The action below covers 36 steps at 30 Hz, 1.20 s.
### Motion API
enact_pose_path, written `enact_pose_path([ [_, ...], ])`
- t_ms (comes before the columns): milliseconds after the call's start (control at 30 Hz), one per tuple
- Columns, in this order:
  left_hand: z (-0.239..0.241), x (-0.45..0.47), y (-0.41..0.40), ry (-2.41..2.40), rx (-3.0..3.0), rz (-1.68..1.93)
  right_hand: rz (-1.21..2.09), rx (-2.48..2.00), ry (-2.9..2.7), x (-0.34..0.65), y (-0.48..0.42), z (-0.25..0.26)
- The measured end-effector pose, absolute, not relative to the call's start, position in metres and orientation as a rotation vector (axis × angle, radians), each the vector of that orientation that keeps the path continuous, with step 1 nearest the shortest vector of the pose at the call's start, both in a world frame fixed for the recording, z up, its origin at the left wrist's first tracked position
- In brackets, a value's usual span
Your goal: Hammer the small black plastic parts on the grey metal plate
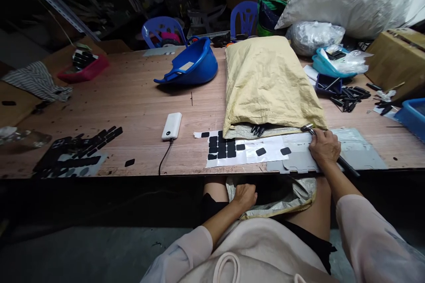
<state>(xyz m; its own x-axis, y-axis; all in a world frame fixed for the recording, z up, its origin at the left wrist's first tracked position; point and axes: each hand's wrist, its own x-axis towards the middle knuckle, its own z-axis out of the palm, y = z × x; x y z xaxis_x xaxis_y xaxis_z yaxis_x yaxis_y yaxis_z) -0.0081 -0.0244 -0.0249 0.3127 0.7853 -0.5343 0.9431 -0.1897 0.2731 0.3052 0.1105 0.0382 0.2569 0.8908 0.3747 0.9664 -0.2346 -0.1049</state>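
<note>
My right hand (325, 147) is closed around a hammer-like tool with a shiny metal head (307, 128) and a long black handle (348, 167). It rests on a grey sheet (358, 146) at the table's front edge. My left hand (245, 196) is curled into a fist over my lap, against an open silver-lined sack (307, 192); whatever its fingers hold is hidden. Just in front lies a yellow sack (268, 79), with black rods (259, 130) showing at its mouth. Black rounded pads (226, 147) sit on a white sheet (249, 154) left of my right hand.
A white power bank (171, 126) with a cable lies left of the pads. Further back stands a tilted blue basin (195, 64). Black pieces (79, 146) are piled at the left. Black handles (352, 97), a teal basin (332, 68) and a cardboard box (395, 62) occupy the right.
</note>
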Motion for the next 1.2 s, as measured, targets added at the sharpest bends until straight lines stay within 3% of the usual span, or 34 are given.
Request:
enact_pose_path([
  [133, -0.001, -0.007, -0.022, 1.429, 2.037, -0.384, -0.354, -2.216, -1.707, 0.306, 0.111, 0.038],
  [300, 0.056, 0.012, 0.009, 1.348, 2.118, 0.219, -0.361, -2.22, -1.708, 0.306, 0.111, 0.037],
  [433, 0.084, 0.027, 0.079, 1.656, 2.126, 0.588, -0.357, -2.227, -1.718, 0.304, 0.11, 0.039],
  [700, 0.072, 0.033, 0.154, 1.899, 2.157, 0.431, -0.349, -2.211, -1.723, 0.306, 0.11, 0.036],
  [933, 0.074, 0.033, 0.111, 1.732, 2.206, 0.651, -0.371, -2.219, -1.734, 0.305, 0.111, 0.035],
  [1200, 0.044, 0.061, 0.077, 1.48, 2.207, 0.645, -0.344, -2.23, -1.725, 0.302, 0.109, 0.038],
])
